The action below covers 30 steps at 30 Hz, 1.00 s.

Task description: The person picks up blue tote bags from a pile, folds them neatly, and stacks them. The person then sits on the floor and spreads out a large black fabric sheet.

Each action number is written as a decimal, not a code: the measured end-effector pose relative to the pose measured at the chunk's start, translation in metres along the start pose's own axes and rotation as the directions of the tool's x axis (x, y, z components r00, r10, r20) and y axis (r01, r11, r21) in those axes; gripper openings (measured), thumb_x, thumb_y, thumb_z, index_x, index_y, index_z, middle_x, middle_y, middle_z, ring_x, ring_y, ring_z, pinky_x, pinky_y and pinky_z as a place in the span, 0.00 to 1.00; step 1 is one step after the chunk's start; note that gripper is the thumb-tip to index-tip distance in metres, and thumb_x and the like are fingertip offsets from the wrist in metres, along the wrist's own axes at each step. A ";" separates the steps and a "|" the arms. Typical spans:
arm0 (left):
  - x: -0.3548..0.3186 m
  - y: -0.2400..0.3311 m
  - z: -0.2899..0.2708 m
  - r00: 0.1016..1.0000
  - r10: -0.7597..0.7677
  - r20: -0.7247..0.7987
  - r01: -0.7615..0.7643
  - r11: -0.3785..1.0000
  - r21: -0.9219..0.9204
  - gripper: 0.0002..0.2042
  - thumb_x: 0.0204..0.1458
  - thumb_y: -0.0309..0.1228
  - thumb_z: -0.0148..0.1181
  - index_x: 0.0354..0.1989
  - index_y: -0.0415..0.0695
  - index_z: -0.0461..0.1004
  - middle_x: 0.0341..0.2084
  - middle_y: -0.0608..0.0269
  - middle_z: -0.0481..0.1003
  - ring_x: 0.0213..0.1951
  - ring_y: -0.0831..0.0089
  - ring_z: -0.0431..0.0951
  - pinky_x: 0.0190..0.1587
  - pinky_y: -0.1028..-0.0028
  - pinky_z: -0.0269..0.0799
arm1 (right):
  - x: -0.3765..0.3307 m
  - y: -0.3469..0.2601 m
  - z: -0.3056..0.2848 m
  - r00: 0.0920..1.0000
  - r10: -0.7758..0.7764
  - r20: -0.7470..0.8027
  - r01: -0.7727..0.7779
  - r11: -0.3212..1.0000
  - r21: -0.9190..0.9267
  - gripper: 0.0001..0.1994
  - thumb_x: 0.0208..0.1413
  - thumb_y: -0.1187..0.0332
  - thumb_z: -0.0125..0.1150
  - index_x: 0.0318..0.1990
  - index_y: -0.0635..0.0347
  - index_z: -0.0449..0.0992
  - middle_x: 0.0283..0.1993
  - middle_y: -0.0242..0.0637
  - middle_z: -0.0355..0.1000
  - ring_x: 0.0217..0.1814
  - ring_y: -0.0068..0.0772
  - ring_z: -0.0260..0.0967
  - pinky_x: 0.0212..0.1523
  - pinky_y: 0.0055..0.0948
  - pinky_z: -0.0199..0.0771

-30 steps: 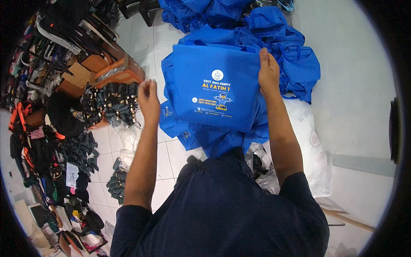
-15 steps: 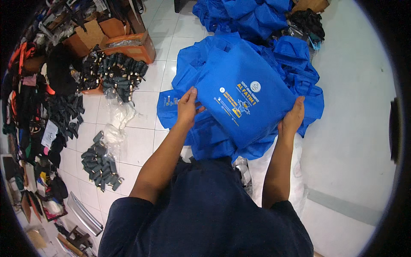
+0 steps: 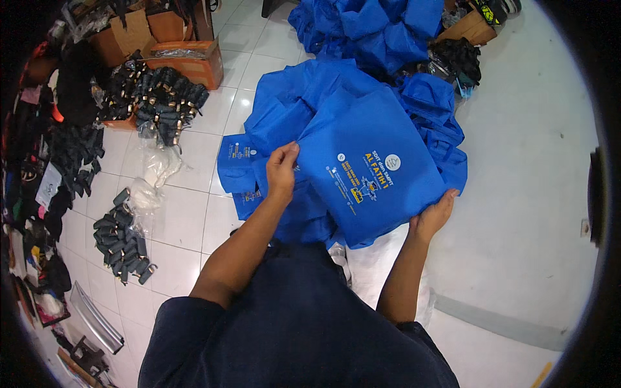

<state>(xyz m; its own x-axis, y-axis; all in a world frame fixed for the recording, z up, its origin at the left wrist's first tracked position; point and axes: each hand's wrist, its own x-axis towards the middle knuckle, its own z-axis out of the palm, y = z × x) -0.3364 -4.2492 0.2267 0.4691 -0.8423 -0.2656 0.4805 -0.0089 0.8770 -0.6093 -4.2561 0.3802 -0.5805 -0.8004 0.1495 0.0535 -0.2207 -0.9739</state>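
Note:
A blue fabric bag (image 3: 394, 194) with a white and yellow print is stretched tilted between my hands. My left hand (image 3: 282, 171) pinches its left edge, thumb on top. At the lower right corner my right hand (image 3: 435, 216) grips the bag, thumb over the edge and the other fingers partly hidden beneath it. Under and around it lies a heap of more blue bags (image 3: 278, 97), and one of them (image 3: 237, 155) shows a similar print to the left of my left hand.
Beyond the heap is another pile of blue bags (image 3: 369, 29). Dark rolled items lie in bunches (image 3: 120, 242) on the tiled floor at left, beside clear plastic (image 3: 155, 168). An orange-brown box (image 3: 194, 63) stands at the far left. A pale wall (image 3: 517, 161) rises on the right.
The held bag has turned clockwise, its right corner dropping along with my right hand. Both hands still hold it. The whole view has shifted slightly.

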 end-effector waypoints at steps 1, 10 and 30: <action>0.011 -0.005 -0.009 0.999 0.028 0.040 -0.027 1.000 -0.009 0.22 0.56 0.42 0.59 0.56 0.44 0.70 0.44 0.62 0.73 0.44 0.73 0.72 0.46 0.72 0.69 | 0.001 -0.002 0.002 0.999 0.021 0.049 -0.024 0.998 0.053 0.30 0.67 0.50 0.38 0.61 0.73 0.57 0.60 0.52 0.63 0.61 0.42 0.63 0.62 0.38 0.63; -0.003 0.064 -0.002 0.966 0.083 0.245 -0.023 0.971 -0.237 0.26 0.58 0.44 0.55 0.62 0.48 0.63 0.55 0.48 0.67 0.54 0.64 0.68 0.59 0.69 0.63 | -0.005 0.035 -0.018 0.980 -0.045 0.193 0.009 0.982 0.186 0.21 0.65 0.57 0.47 0.53 0.68 0.66 0.54 0.46 0.68 0.55 0.38 0.66 0.61 0.39 0.61; 0.013 0.079 -0.069 0.961 0.210 0.181 -0.222 0.974 0.052 0.18 0.55 0.38 0.58 0.48 0.39 0.74 0.61 0.51 0.61 0.62 0.62 0.61 0.63 0.67 0.54 | -0.007 0.055 0.095 0.640 0.263 0.722 0.377 0.711 -0.593 0.22 0.64 0.52 0.49 0.28 0.63 0.69 0.23 0.28 0.60 0.30 0.20 0.57 0.32 0.23 0.60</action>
<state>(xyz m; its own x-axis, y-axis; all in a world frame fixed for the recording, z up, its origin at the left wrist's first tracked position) -0.2409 -4.2237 0.2645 0.4173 -0.9088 0.0012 0.3251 0.1505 0.9336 -0.5248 -4.3155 0.3417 0.2295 -0.9726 -0.0368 -0.6627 -0.1285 -0.7378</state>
